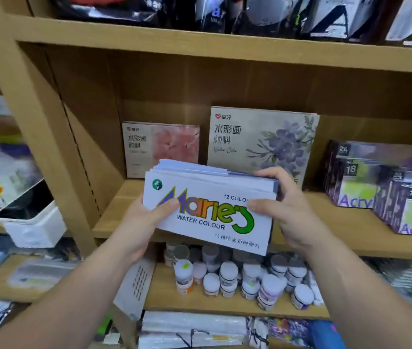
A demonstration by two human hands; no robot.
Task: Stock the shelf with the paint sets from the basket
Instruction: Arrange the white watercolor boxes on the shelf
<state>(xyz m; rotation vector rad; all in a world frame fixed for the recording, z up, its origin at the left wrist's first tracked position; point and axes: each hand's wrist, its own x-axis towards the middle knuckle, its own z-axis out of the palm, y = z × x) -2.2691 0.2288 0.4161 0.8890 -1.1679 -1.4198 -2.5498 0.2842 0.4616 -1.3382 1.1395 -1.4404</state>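
Paint sets point(207, 222) partly hide the purple watercolour box point(263, 139) behind.

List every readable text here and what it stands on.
"Marie's", "WATER COLOUR", "12 COLO" (rest covered): Marie's paint sets, front box.
"爱好", "水彩画颜料", "Water Color": purple-flower watercolour box.
"水彩画颜料": pink-flower watercolour box; small print blurred.
"24", "18", "22", "Acryli": acrylic paint boxes.
Paint jars: labels unreadable.
Top-shelf bags: blurred.

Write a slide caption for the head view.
Left hand and right hand hold Marie's paint sets before the shelf.
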